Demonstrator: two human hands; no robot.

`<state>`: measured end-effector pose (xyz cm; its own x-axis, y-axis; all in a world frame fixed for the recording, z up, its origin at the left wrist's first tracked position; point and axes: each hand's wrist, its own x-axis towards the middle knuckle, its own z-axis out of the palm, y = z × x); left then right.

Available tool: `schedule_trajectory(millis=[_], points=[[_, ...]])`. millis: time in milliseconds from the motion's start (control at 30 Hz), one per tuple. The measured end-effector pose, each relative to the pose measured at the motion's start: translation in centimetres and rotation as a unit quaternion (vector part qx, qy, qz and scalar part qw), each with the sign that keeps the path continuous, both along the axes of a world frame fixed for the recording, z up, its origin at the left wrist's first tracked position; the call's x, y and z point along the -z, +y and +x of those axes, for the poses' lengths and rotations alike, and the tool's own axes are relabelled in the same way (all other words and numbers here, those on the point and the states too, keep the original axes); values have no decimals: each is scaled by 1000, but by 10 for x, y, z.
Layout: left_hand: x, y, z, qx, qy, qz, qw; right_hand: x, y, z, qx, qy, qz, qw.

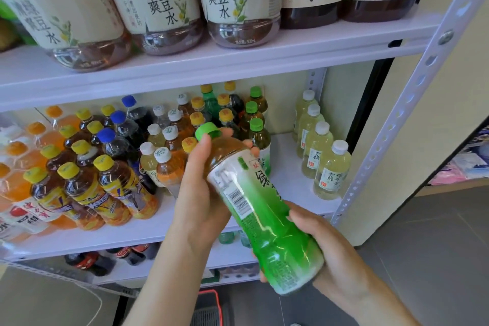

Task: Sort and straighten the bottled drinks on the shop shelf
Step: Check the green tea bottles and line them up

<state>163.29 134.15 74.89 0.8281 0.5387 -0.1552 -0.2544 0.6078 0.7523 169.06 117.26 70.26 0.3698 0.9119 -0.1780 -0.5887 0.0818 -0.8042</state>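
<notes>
A green tea bottle (260, 209) with a green cap and green-white label is tilted in front of the middle shelf (288, 167), cap pointing up and left. My left hand (201, 193) grips its neck and shoulder. My right hand (325, 241) cups its base from the right. Behind it on the shelf stands a row of matching green-capped tea bottles (258, 132). Pale white-capped bottles (321, 156) line the right end of the shelf.
Yellow-capped iced tea bottles (87, 182), blue-capped cola (116, 135) and orange drinks (16, 161) crowd the shelf's left side. Large bottles (235, 0) stand on the upper shelf. A perforated metal post (404, 103) frames the right side. A red basket (209, 307) sits on the floor.
</notes>
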Motion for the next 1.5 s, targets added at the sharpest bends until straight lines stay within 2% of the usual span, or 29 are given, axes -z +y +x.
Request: schedule_trajectory(millis=[67,133,267,400,500,567,633,700,767,833,900,1000,1200,1267,1333,1500], points=[[-3,0,3,13,-35,-46,998,-4,2,-3,-49,61,34,996],[-3,-1,7,2,-54,-49,997,-6,2,-3,-66,106,41,991],[-3,-4,10,-22,-65,-35,997,-3,0,2,-63,99,23,993],[-9,-1,10,-80,-46,24,995,0,0,5,54,-45,-12,997],[-12,2,12,-157,-6,85,984,2,-5,4,123,-221,-61,965],[-13,4,13,-167,5,83,983,4,-9,2,138,-276,-51,950],[-16,9,13,-134,8,56,989,1,-9,3,125,-223,-26,966],[-20,17,11,-80,3,47,996,-1,-11,6,101,-64,-5,993],[-24,23,10,-22,-22,68,997,-1,-11,7,50,103,-22,993],[-28,24,11,16,-42,83,996,0,-13,6,-9,204,-26,979],[-29,21,13,23,-47,96,994,2,-13,7,-34,267,-12,963],[-29,19,17,9,-35,104,994,2,-13,8,-43,291,-16,956],[-25,21,20,11,-15,99,995,6,-16,11,-21,248,-37,968],[-23,24,21,16,-2,106,994,6,-17,10,-1,205,-41,978],[-19,29,21,6,56,154,986,5,-18,9,42,139,-43,988],[-13,33,17,7,231,301,925,0,-24,12,114,-38,-18,993]])
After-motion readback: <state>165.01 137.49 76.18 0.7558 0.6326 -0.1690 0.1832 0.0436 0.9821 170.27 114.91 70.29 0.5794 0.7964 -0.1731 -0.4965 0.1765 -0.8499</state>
